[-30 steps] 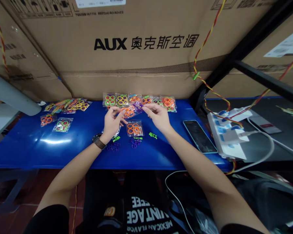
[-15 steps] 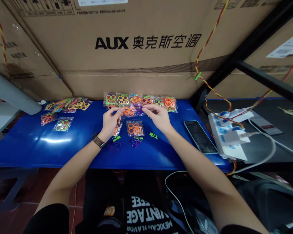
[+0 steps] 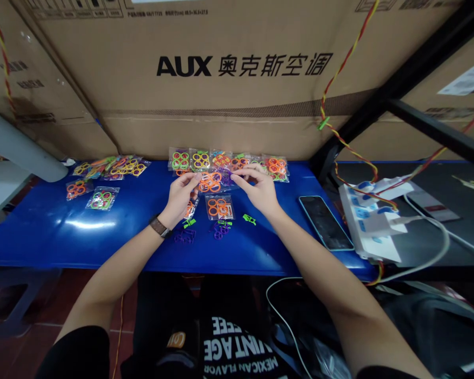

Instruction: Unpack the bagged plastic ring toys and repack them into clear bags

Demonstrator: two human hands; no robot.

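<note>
My left hand (image 3: 180, 197), with a watch on its wrist, pinches the edge of a clear plastic bag of orange rings (image 3: 210, 182). My right hand (image 3: 258, 190) is closed at the fingertips on a small purple plastic piece (image 3: 225, 177), which lies against the right end of that bag. Whether the piece is inside the bag or over it, I cannot tell. Just below is another bag of orange rings (image 3: 220, 207), flat on the blue tabletop (image 3: 142, 247). Loose purple pieces (image 3: 185, 236) and a green piece (image 3: 249, 219) lie nearer to me. A further bag is partly hidden under my left hand.
Filled bags (image 3: 200, 159) stand in a row against the cardboard box (image 3: 237, 116). More bags (image 3: 128, 167) are piled at the left. On the right lie a phone (image 3: 326, 223) and a white power strip (image 3: 365, 223) with cables. A black metal frame (image 3: 351, 100) rises there.
The view has shifted slightly. Both hands keep nearly the same pose, and the orange rings between them show a little more fully.
</note>
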